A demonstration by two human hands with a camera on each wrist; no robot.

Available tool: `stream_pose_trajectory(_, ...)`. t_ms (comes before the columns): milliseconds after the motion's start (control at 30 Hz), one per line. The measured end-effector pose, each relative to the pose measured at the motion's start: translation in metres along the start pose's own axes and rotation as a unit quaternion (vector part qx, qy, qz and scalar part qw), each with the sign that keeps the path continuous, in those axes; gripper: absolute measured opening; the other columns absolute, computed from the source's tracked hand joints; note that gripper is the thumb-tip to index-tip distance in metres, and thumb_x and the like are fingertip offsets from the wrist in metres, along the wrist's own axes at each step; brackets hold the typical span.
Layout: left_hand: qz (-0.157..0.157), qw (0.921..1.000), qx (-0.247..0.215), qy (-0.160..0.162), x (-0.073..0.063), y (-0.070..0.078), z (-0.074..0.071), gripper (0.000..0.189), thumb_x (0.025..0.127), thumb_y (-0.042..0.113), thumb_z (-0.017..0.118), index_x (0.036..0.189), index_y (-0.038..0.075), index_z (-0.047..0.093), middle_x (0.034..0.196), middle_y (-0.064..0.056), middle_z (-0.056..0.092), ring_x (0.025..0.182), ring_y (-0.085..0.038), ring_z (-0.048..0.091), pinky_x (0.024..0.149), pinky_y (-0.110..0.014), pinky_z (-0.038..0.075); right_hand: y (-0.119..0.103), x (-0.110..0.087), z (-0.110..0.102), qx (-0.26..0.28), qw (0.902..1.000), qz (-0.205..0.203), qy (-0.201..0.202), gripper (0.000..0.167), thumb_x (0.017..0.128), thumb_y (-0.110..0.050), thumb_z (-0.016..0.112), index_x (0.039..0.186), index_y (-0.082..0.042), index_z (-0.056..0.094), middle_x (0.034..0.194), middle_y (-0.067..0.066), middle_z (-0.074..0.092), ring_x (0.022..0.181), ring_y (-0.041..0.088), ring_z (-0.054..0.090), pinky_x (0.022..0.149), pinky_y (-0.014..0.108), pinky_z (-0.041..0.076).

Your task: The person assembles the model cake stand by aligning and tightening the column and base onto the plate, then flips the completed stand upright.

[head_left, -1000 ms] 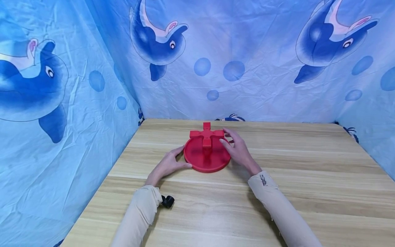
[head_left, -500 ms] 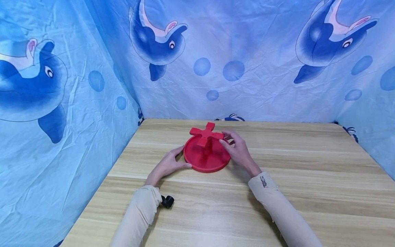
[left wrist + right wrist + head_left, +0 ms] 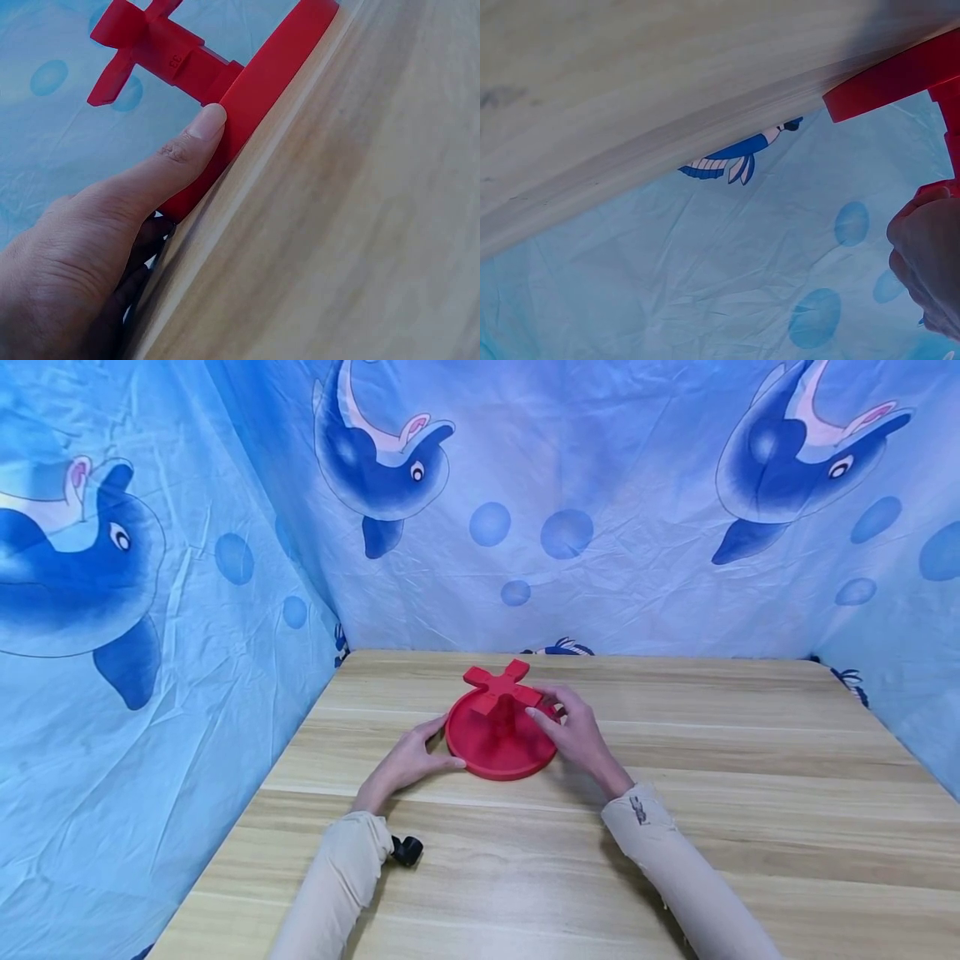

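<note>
A red round base (image 3: 480, 735) with a raised rim stands on the table. From its middle rises a red post (image 3: 180, 67), topped by a four-armed red cross piece (image 3: 501, 689). My left hand (image 3: 408, 760) holds the base at its left edge, thumb on the near side of the rim and fingers round the far left. In the left wrist view the thumb presses the base's side wall. My right hand (image 3: 581, 731) pinches the right arm of the cross piece between thumb and fingers. The right wrist view shows the right hand's (image 3: 934, 255) curled fingers at the cross, partly cut off.
The wood-grain table (image 3: 750, 760) extends to both sides and toward me. Blue curtains (image 3: 600, 593) printed with dolphins hang behind and at the sides. A small black object (image 3: 407, 851) sits at my left sleeve cuff.
The cross piece has turned clockwise as seen from above, its right arm coming toward me with my right hand. The base and my left hand have stayed in place.
</note>
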State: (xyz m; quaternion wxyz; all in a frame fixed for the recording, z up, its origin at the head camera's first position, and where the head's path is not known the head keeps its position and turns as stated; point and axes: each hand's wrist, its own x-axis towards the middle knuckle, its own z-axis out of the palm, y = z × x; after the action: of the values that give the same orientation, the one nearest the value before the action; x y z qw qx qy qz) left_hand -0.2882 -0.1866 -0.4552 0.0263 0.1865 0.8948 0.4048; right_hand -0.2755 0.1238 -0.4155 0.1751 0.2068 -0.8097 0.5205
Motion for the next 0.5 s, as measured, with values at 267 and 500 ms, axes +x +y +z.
stream_pose_trajectory(267,-0.008,0.9999,0.007,0.003,0.0001,0.0002,0.0012,0.106,0.076,0.059,0.088,0.162,0.022,0.038,0.161,0.0,0.042,0.149,-0.027,0.035,0.116,-0.053,0.037,0.0002,-0.0017,0.0013,0.001,1.0,0.008,0.001,0.042,0.097,-0.011,0.074,0.136,0.0,0.063,0.117,0.012,0.065,0.105,0.027,0.06,0.082,0.037,0.056)
stream_pose_trajectory(500,-0.009,0.9999,0.006,0.006,0.0007,-0.0006,0.001,0.105,0.076,0.058,0.088,0.162,0.021,0.039,0.161,-0.002,0.042,0.149,-0.029,0.034,0.117,-0.054,0.035,-0.001,-0.0013,0.0021,-0.006,0.9999,0.014,0.005,0.038,0.097,-0.012,0.075,0.132,-0.002,0.065,0.117,0.011,0.065,0.104,0.025,0.06,0.081,0.035,0.056)
